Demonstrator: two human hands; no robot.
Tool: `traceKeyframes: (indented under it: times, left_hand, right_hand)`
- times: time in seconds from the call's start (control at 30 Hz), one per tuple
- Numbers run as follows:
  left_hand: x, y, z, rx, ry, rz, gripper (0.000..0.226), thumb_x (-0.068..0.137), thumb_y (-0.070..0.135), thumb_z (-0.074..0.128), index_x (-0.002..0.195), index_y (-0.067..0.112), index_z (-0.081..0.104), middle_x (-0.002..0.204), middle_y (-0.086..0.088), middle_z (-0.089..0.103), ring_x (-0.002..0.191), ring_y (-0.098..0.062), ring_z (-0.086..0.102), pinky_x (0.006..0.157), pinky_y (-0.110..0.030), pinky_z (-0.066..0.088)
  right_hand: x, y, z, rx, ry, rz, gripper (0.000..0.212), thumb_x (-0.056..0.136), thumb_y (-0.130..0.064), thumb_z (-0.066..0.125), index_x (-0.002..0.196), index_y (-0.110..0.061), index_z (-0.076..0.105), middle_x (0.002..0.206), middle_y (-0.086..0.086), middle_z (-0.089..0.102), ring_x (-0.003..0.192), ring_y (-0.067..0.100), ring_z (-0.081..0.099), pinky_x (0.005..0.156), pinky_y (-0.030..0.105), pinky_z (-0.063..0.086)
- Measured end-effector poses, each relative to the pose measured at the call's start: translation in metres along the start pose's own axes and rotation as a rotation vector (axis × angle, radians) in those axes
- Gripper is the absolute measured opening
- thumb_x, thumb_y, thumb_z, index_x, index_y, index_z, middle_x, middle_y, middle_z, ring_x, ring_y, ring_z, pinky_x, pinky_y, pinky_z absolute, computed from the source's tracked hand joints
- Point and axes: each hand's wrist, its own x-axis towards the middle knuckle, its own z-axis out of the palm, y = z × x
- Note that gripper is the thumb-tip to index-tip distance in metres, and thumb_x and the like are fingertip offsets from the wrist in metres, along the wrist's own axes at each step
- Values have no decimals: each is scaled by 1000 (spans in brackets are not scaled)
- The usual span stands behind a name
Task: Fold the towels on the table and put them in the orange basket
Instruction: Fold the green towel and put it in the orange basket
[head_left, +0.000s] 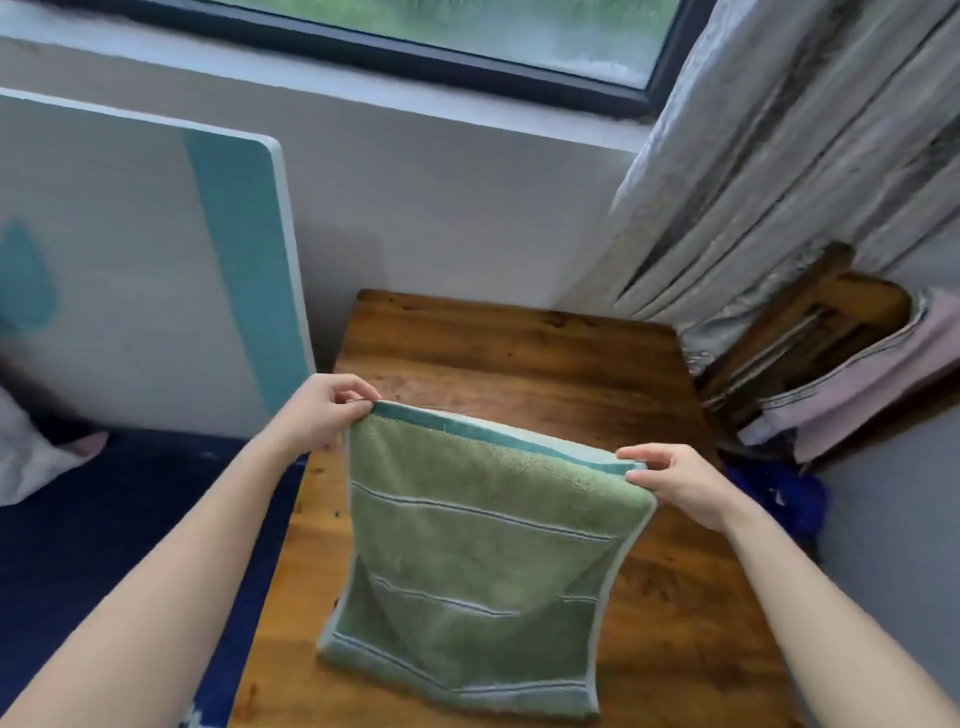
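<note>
The left hand (324, 410) and the right hand (675, 480) each pinch a top corner of the green towel (483, 551) — it hangs doubled, its lower edge resting on the wooden table (545, 353). To fold well, keep both corners level and the edges matched before lowering it — no orange basket is in view.

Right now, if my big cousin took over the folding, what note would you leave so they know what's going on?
Left hand: pinches the top left corner of the green towel.
Right hand: pinches the top right corner.
Towel: held up over the wooden table, with its bottom edge resting on the tabletop.
Done: the towel is lifted and stretched flat between both hands. I can't tell if it is already folded once.
Left: finish folding it, then put it in the orange basket, which is not in view.
</note>
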Motion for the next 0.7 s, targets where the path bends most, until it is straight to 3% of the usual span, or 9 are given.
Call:
traceKeyframes:
  times: [0.1, 0.23, 0.3, 0.4, 0.53, 0.6, 0.7]
  left_hand:
    - [40, -23, 45, 120, 10, -69, 20, 89, 5, 54, 78, 20, 62, 86, -8, 65, 80, -20, 57, 65, -27, 41]
    - [80, -45, 87, 215, 56, -148, 15, 90, 6, 52, 87, 16, 64, 92, -9, 64, 83, -19, 52, 70, -25, 36]
    - [94, -52, 101, 233, 66, -180, 15, 90, 7, 52, 90, 14, 66, 97, -11, 67, 85, -21, 55, 71, -26, 38]
    - [111, -56, 113, 260, 61, -208, 16, 91, 10, 52, 95, 13, 67, 101, -10, 68, 95, -24, 60, 77, -27, 42]
    - [127, -61, 118, 289, 51, -197, 16, 91, 10, 52, 95, 14, 67, 104, -11, 69, 99, -27, 60, 83, -32, 45]
    - [134, -62, 122, 288, 35, -198, 17, 92, 9, 51, 97, 12, 67, 105, -10, 68, 99, -26, 59, 83, -31, 44]
    - [141, -63, 127, 307, 24, -202, 17, 93, 8, 48, 99, 9, 64, 107, -12, 66, 98, -25, 56, 80, -28, 39]
  right_hand:
    - [40, 36, 10, -158, 75, 70, 34, 84, -2, 62, 117, -3, 62, 89, 4, 64, 70, 9, 55, 55, 16, 46]
    - [81, 65, 18, -292, 211, 79, 35, 83, -5, 64, 118, -5, 64, 104, 8, 67, 88, 14, 55, 78, 24, 44]
    - [94, 76, 21, -383, 273, 46, 32, 84, -8, 64, 116, -7, 65, 107, 10, 68, 92, 16, 57, 81, 21, 41]
    - [114, 89, 23, -554, 293, 32, 29, 88, -18, 60, 117, -17, 65, 118, 7, 66, 107, 25, 60, 90, 30, 44]
    - [126, 95, 22, -888, 279, -16, 28, 95, -30, 47, 117, -25, 63, 116, 4, 65, 106, 27, 60, 80, 32, 48]
    - [132, 100, 19, -888, 309, -71, 27, 95, -26, 48, 112, -18, 67, 126, 7, 58, 114, 27, 54, 85, 33, 46]
    - [144, 101, 16, -797, 243, -85, 24, 95, -20, 46, 108, -9, 64, 145, 5, 41, 133, 23, 36, 105, 38, 33]
